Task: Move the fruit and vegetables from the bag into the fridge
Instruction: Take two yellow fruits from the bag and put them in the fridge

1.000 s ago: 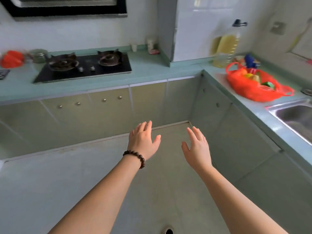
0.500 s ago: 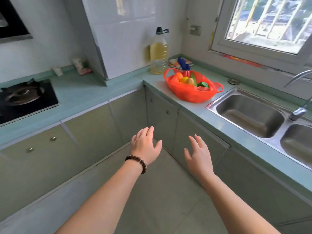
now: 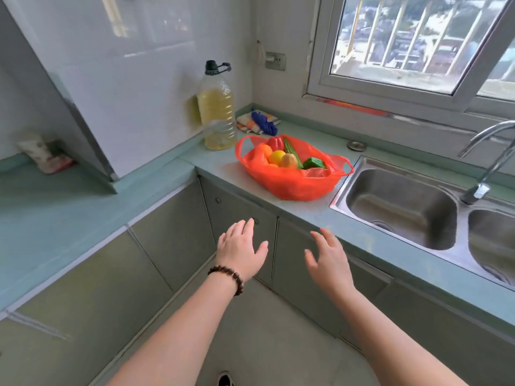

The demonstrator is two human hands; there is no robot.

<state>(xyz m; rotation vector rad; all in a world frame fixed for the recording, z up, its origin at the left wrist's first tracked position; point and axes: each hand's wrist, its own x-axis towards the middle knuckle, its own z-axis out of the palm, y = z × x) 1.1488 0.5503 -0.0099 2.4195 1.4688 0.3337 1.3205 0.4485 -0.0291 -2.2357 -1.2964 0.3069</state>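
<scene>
Head camera view: a thin orange plastic bag (image 3: pixel 292 174) of fruit and vegetables sits on the pale green desk (image 3: pixel 211 165), beside a steel sink (image 3: pixel 395 204). Both the left hand (image 3: pixel 241 250) and right hand (image 3: pixel 328 259) hover released and empty, below the desk edge. The approach seems in hand; next, reach into the bag and grasp one item.

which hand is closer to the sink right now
Right. The right hand hovers open in front of the cabinets, just left of and below the sink. The left hand is farther left, below the red bag. Neither touches anything.
</scene>
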